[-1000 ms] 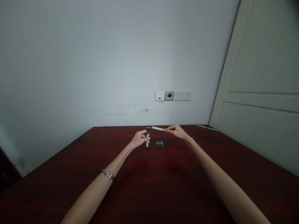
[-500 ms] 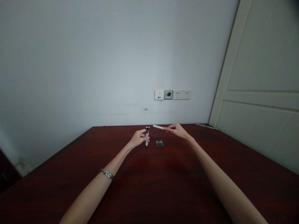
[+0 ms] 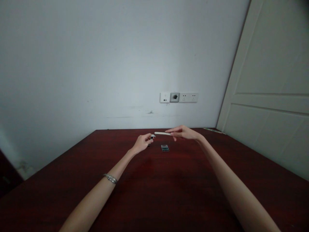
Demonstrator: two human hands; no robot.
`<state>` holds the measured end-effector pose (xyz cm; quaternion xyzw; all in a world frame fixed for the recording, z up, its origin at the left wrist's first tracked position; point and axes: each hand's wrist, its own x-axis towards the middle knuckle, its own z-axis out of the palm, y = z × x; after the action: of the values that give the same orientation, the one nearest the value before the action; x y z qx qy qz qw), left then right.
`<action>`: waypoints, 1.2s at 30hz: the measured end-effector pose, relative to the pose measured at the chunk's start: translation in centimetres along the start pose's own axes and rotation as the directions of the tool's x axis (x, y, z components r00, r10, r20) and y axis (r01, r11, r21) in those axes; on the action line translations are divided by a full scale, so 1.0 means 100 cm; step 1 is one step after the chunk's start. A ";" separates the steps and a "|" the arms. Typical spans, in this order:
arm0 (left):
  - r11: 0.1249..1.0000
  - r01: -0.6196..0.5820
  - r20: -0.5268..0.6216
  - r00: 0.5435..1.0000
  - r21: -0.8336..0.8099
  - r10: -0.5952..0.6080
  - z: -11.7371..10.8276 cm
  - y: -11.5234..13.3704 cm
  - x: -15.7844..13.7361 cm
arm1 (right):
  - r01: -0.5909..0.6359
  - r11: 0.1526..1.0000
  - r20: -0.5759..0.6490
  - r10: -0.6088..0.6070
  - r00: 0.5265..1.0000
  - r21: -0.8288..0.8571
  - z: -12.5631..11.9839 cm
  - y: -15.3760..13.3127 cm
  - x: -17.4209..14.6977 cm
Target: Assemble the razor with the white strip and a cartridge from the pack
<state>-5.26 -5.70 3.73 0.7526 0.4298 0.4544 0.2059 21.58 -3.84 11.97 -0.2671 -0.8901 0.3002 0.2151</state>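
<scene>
My left hand point(image 3: 143, 142) is closed around a razor point(image 3: 152, 137) with a T-shaped head, tipped so that its head faces right and most of the handle is hidden by my fingers. Between thumb and fingers, my right hand point(image 3: 183, 132) pinches a slim white stick point(image 3: 161, 133), too plain at this distance to name more exactly. The stick lies nearly level, its free end pointing left, close to the razor head; whether they touch I cannot tell. Below the stick, a small clear case point(image 3: 165, 148) with dark contents rests on the table.
The dark red wooden table point(image 3: 154, 193) runs back to a pale wall. Wall sockets and a switch plate point(image 3: 179, 97) sit above its far edge. A white panelled door point(image 3: 270, 96) stands along the right side. A thin strip point(image 3: 214, 130) lies at the back right edge.
My left hand has tipped the razor from upright, with its head now lower. My right hand has brought the white stick slightly left and nearer the razor head, its fingers more stretched out.
</scene>
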 end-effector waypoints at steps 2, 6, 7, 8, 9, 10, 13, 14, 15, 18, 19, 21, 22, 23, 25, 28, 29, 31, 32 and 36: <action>1.000 0.001 0.010 1.000 -0.009 -0.001 0.002 0.000 0.000 | 0.042 0.999 -0.032 -0.042 0.999 -0.008 0.005 -0.004 0.004; 1.000 0.006 0.022 1.000 -0.018 -0.005 0.004 0.000 0.000 | 0.044 0.999 -0.014 -0.044 0.999 0.013 0.012 -0.007 0.008; 1.000 0.005 0.027 1.000 -0.013 -0.005 0.004 0.000 0.000 | 0.033 0.999 0.017 -0.034 0.999 0.029 0.012 -0.007 0.008; 1.000 0.004 0.030 1.000 -0.009 -0.004 0.004 0.000 0.001 | 0.022 0.999 0.042 -0.024 0.999 0.044 0.012 -0.007 0.008; 1.000 0.003 0.031 1.000 -0.008 -0.003 0.004 0.000 0.001 | 0.013 0.998 0.051 -0.016 0.999 0.055 0.011 -0.007 0.008; 1.000 0.003 0.031 1.000 -0.011 -0.003 0.004 -0.001 0.001 | 0.005 0.998 0.044 -0.008 0.999 0.061 0.011 -0.008 0.007; 1.000 0.008 0.031 1.000 -0.019 -0.007 0.003 -0.001 0.001 | -0.007 0.999 -0.010 0.008 1.000 0.046 0.010 -0.011 0.006; 1.000 0.007 0.034 0.999 -0.018 -0.007 0.003 -0.001 0.001 | -0.012 0.999 0.007 0.012 1.000 0.041 0.010 -0.012 0.006; 1.000 0.006 0.035 0.999 -0.014 -0.005 0.003 -0.001 0.001 | -0.016 0.999 0.042 0.014 0.999 0.039 0.010 -0.013 0.006; 1.000 -0.003 0.029 1.000 0.000 0.003 0.003 -0.001 0.001 | -0.006 0.999 0.053 0.004 0.999 0.050 0.012 -0.013 0.007; 1.000 -0.006 0.027 1.000 0.006 0.006 0.003 -0.001 0.001 | 0.001 0.999 0.009 -0.001 1.000 0.049 0.012 -0.013 0.007; 1.000 -0.007 0.037 0.999 0.024 0.006 0.004 -0.002 0.000 | 0.008 0.999 -0.054 -0.006 0.999 0.046 0.013 -0.013 0.007; 0.999 -0.008 0.043 0.999 0.031 0.006 0.004 -0.003 0.000 | 0.007 0.999 -0.037 -0.005 0.999 0.047 0.013 -0.013 0.007; 0.999 -0.008 0.045 0.999 0.035 0.007 0.004 -0.003 0.000 | 0.003 0.999 0.010 -0.003 1.000 0.052 0.012 -0.013 0.007; 0.999 -0.010 0.045 0.999 0.031 0.009 0.005 -0.005 0.000 | -0.004 0.998 0.080 -0.002 0.997 0.065 0.012 -0.013 0.006; 1.000 -0.009 0.038 0.999 0.002 0.009 0.004 -0.007 0.001 | -0.007 0.999 -0.038 0.008 0.999 0.044 0.012 -0.011 0.007; 1.000 -0.005 0.037 0.999 -0.007 0.006 0.004 -0.008 0.001 | -0.011 0.999 -0.085 0.014 0.996 0.034 0.012 -0.011 0.007; 1.000 0.007 0.040 0.999 -0.021 -0.006 0.004 -0.009 0.001 | -0.020 0.999 -0.085 0.023 0.996 0.036 0.012 -0.009 0.008; 1.000 0.013 0.042 0.999 -0.028 -0.012 0.005 -0.009 0.001 | -0.023 0.999 -0.046 0.025 0.999 0.048 0.012 -0.009 0.008; 0.998 0.021 0.017 1.000 -0.062 -0.020 0.006 -0.012 0.002 | -0.016 0.995 -0.048 0.021 0.999 0.099 0.012 -0.008 0.008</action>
<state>-5.25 -4.84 2.69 0.7449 0.4217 0.4593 0.2373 20.06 -4.42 11.76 -0.2714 -0.8662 0.3393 0.2469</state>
